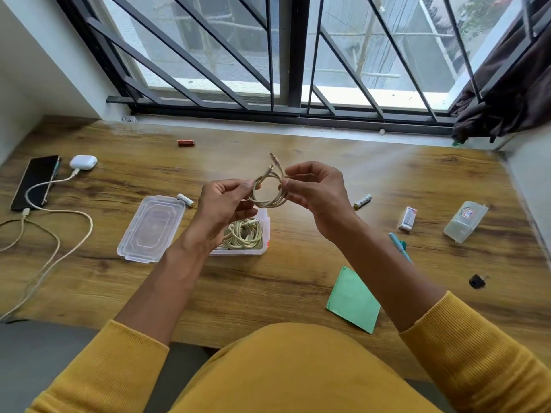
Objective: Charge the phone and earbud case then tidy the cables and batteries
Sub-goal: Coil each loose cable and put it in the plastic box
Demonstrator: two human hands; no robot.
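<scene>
Both hands hold a small coil (269,190) of pale cable in the air above the middle of the desk (298,281). The left hand (225,205) pinches its near-left side, the right hand (316,193) pinches the right side between thumb and fingertips, and the two plug ends stick up from the top of the loop.

Directly below sits the open box (262,234), with other cables already coiled in it; its lid (152,228) lies just to its left. At the desk's left edge the phone (37,181) and the earbud case (83,162) each have a cable plugged in, so the charging looks done.

To finish this coil well, I'd tuck the loose ends through the loop so it can't spring open, then lower it flat onto the others. Batteries (185,200) lie scattered, one near the lid, one (363,201) right of the hands, a red one (186,142) near the far edge; they come after.
</scene>
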